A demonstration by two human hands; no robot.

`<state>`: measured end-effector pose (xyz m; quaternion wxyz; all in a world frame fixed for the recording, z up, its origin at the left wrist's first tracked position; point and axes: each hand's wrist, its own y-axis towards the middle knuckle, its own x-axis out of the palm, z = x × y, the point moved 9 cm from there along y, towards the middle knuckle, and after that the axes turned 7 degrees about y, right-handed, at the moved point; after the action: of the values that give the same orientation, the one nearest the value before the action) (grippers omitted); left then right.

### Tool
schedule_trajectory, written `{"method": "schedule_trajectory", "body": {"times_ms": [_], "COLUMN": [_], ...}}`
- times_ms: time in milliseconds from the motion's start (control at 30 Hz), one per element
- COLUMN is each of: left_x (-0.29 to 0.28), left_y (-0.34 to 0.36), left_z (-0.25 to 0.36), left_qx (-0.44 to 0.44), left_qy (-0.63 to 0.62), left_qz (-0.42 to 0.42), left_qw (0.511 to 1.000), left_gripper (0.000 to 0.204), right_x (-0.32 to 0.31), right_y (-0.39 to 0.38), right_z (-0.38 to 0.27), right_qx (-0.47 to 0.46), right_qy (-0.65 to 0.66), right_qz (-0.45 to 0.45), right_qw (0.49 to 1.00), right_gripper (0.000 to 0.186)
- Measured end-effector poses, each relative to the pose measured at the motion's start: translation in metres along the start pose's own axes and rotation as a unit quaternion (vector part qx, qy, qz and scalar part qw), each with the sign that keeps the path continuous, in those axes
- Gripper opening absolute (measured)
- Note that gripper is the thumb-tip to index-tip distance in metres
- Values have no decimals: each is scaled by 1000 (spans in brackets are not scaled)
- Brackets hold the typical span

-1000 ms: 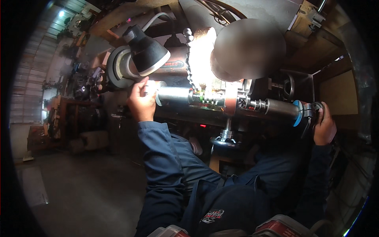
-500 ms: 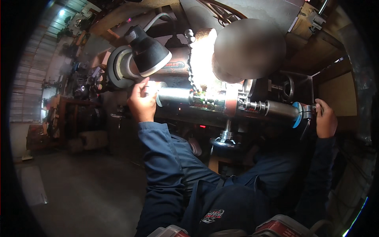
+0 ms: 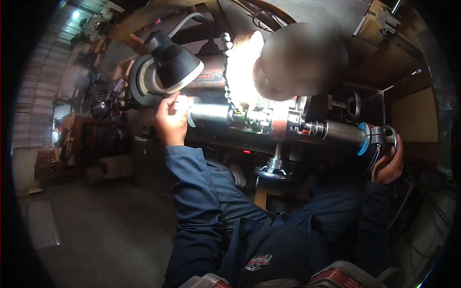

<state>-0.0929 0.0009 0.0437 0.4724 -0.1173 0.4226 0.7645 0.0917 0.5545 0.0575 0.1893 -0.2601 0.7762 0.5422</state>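
Observation:
My left hand [image 3: 170, 121] is closed on a pale knob or collar [image 3: 181, 105] at the left end of a silver cylinder [image 3: 210, 115] on a horizontal metal machine [image 3: 206, 81]. My right hand [image 3: 388, 163] is closed, fingers on a metal handle or small wheel [image 3: 390, 134] at the machine's right end, beside a blue ring [image 3: 363, 139] and another steel cylinder [image 3: 343, 132]. Between the cylinders are a reddish central block [image 3: 279, 120] and small steel fittings. Below that block hangs a chrome handwheel [image 3: 272, 172].
A black lamp [image 3: 173, 65] on a gooseneck leans over the left end. A segmented hose [image 3: 227, 72] runs down beside a brightly lit column [image 3: 242, 67] and a blurred round area [image 3: 302, 57]. At left stand cluttered shelves [image 3: 96, 81] above a concrete floor [image 3: 105, 216].
My right hand went up slightly, then came down and inward, and the handle at the right end has turned. My left hand stays on the left end, nearly still.

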Motion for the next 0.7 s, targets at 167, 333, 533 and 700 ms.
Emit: {"method": "schedule_trajectory", "body": {"times_ms": [167,333,533,700], "left_x": [0,1,-1,-1], "left_y": [1,1,0,1], "left_z": [-1,-2,2,3], "left_qx": [-12,-28,-44,-43], "left_qy": [18,18,30,8], "left_qz": [-10,-13,-20,-19], "left_qw": [1000,999,998,999], "left_gripper": [22,21,18,16], "right_x": [1,2,15,47], "right_y": [-21,-38,-115,-122], "right_z": [9,22,84,150], "right_qx": [-34,-30,-66,-15], "right_qy": [-34,-43,-124,75], "right_qz": [41,104,141,-12], "right_qw": [998,993,980,997], "right_gripper": [36,48,45,49]}}
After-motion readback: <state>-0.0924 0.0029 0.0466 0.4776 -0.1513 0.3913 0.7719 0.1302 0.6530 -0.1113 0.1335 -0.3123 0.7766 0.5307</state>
